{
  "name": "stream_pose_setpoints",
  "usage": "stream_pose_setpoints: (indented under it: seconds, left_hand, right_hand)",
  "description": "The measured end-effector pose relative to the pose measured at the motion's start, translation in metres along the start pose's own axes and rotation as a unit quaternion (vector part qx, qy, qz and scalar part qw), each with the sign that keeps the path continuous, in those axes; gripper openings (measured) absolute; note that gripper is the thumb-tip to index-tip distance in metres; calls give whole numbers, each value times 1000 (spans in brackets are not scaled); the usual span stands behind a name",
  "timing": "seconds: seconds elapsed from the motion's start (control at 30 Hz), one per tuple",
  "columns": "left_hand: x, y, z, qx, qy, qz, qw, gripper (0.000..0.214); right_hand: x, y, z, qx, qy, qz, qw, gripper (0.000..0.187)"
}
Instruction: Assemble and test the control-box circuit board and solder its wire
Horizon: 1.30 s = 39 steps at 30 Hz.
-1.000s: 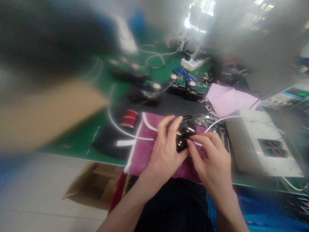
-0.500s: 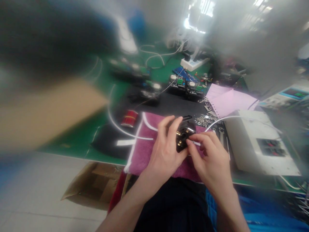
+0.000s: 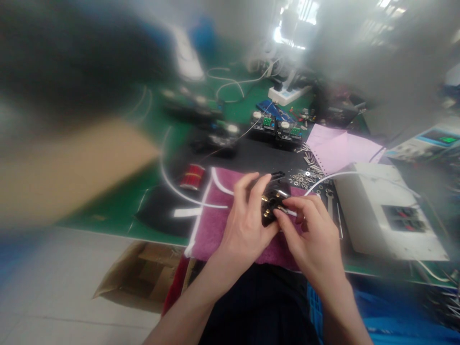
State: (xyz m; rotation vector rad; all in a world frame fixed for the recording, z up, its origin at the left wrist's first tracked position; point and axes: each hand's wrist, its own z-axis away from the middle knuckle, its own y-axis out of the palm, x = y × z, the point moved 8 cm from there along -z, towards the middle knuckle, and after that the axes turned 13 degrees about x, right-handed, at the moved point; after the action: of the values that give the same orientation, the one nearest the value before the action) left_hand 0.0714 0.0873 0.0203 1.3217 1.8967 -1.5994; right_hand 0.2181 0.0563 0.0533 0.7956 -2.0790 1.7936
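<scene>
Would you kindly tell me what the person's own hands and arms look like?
The left hand and right hand are bare, with no gloves or bracelets showing. No sleeves show on the visible forearms. Dark clothing shows between them.

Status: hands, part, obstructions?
Left hand holding glossy black part, brassy fittings. Right hand pinching slim white piece at its face. Purple cloth beneath; nothing visibly blocking.

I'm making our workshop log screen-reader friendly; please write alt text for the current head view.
A person's left hand holds a black housing with brass-coloured fittings over a purple cloth, while the right hand pinches a white piece at its face. A red spool lies left, pink papers right.
</scene>
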Motion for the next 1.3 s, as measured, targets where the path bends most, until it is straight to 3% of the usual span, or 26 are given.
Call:
stream_pose_setpoints:
  seconds: [1.3]
  left_hand:
    - [-3,-1,1,-12,-1,-14,1000,70]
  right_hand:
    - [0,3,-3,3,-3,-34,999,5]
